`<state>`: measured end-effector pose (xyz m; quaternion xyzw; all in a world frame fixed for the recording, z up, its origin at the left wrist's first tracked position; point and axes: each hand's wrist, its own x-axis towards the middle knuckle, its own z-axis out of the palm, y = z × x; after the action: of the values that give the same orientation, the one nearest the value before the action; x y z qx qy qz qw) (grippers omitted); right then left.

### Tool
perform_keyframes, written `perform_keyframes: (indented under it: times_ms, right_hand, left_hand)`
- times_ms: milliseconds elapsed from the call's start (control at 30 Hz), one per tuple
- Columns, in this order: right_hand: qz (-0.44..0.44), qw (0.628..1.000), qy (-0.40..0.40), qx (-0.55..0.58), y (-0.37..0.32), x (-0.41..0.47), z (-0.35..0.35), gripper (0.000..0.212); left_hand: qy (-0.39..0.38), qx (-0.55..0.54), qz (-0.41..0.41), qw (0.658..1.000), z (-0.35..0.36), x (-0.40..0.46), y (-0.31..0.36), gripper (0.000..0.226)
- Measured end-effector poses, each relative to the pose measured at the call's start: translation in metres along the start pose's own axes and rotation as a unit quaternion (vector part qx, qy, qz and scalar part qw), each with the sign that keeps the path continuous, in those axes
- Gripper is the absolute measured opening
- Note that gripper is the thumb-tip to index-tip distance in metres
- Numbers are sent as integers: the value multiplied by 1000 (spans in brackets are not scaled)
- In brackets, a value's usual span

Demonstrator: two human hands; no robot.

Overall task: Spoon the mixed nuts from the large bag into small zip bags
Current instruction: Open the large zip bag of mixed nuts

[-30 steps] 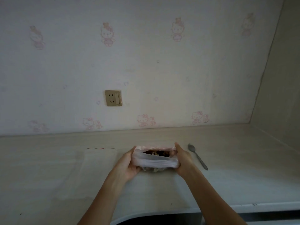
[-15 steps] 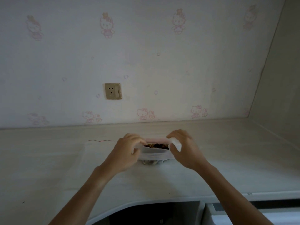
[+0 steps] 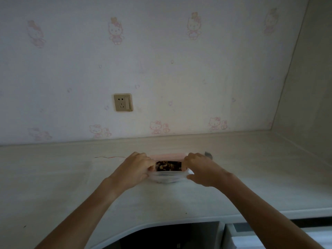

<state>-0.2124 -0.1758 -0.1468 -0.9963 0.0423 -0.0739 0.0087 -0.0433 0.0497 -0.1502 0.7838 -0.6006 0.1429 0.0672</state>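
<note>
Nuts (image 3: 168,166) sat unscooped in the big bag (image 3: 166,177), its mouth gripped by left hand (image 3: 133,170) and right hand (image 3: 202,169); spoon (image 3: 208,154) lay untouched behind the right hand.

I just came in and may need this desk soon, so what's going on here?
A person is working at the pale wood-grain desk. Their left hand and right hand each grip one side of the mouth of a translucent plastic bag with a pink rim, holding it open over the brown mixed nuts inside. A clear flat zip bag with a red line lies to its left. The metal spoon lies mostly hidden behind the right hand, untouched.
</note>
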Motion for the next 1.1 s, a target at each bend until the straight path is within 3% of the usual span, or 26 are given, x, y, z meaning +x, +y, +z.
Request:
perform_keyframes:
  times_ms: [100, 233, 367, 500, 700, 767, 933, 1033, 1100]
  right_hand:
    - [-45, 996, 54, -49, -10, 1, 0, 8]
    - [-64, 973, 195, -103, -19, -6, 11, 33]
    - [-75, 958, 266, -83, -20, -4, 37, 34]
    - [-85, 966, 244, -24, -12, -10, 42, 30]
    - [-84, 967, 225, 83, -16, -13, 23, 11]
    - [-62, 976, 199, 65, -23, -4, 15, 22]
    - [-22, 992, 63, -107, -25, 9, 4, 30]
    - [-10, 985, 53, -162, -23, 12, 6, 26]
    - [19, 990, 41, -132, -20, 15, 7, 22]
  left_hand:
    - [36, 9, 18, 999, 2, -3, 4, 30]
    - [128, 33, 45, 990, 12, -12, 7, 37]
    - [182, 72, 33, 980, 28, -16, 15, 35]
    - [185, 4, 38, 982, 33, -23, 14, 32]
    - [186, -71, -33, 980, 28, -16, 16, 13]
    - [171, -49, -44, 983, 26, -6, 21, 17]
    - [164, 61, -56, 983, 24, 7, 30, 20]
    - [152, 126, -96, 976, 22, 12, 32, 36]
    - [126, 150, -129, 972, 20, 16, 31, 43]
